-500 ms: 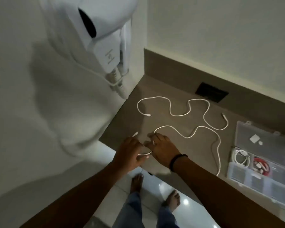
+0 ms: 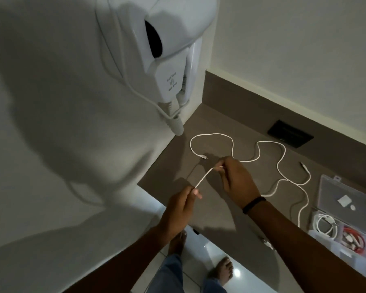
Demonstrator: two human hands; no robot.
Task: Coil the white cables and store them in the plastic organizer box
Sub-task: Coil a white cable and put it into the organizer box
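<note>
White cable (image 2: pixel 203 180) taut between left hand (image 2: pixel 179 208); right hand (image 2: pixel 238 182)

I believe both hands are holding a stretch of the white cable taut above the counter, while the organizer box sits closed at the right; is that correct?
Not quite: the head view shows the organizer box open, lid laid back, coiled cables visible inside. The rest holds: the left hand and right hand pinch the white cable above the counter.

Brown worktop (image 2: pixel 224 210), set in a wall corner.
Landmark: plastic organizer box (image 2: pixel 347 220), lid open, at the worktop's right end. One white cable (image 2: pixel 260 153) snakes loosely over the surface to the box's left, far side; a second white cable (image 2: pixel 300 208) lies just beside the box, nearer edge. Dark inset plate (image 2: pixel 290 136) sits beyond the box, by the wall.
</note>
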